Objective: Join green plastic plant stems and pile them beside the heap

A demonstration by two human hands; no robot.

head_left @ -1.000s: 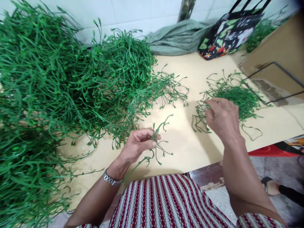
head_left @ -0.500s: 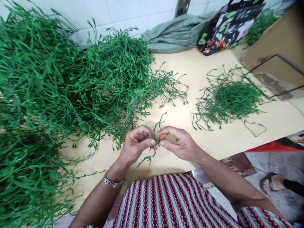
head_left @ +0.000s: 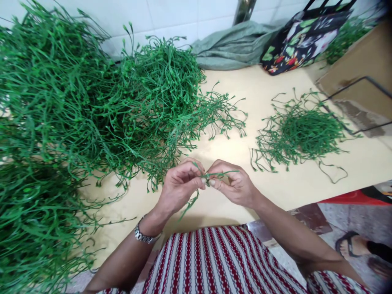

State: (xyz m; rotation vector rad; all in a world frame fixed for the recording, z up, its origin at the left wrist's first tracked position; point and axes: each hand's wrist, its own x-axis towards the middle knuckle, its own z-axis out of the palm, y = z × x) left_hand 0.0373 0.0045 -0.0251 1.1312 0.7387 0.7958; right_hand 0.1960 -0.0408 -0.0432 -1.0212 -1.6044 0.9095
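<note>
Between my fingertips, over the front part of the table, is a thin green plastic-looking stem with small branching tips. My left hand pinches it between thumb and forefinger. Close beside it, my right hand pinches the same piece, and one green strand runs across its fingers. The fingertips partly hide the spot where the strands meet. Left of my hands lies a large heap of similar green stems. To the right is a smaller pile of stems, with one loose strand in front of it.
The pale table carries a grey-green cloth and a black floral bag along the wall. At the right stand a cardboard box and a black wire frame. Another person's sandalled foot is on the floor.
The stem has turned in my fingers: a strand that pointed up now lies rightward across my right hand. Both hands stay close together. The view has shifted slightly.
</note>
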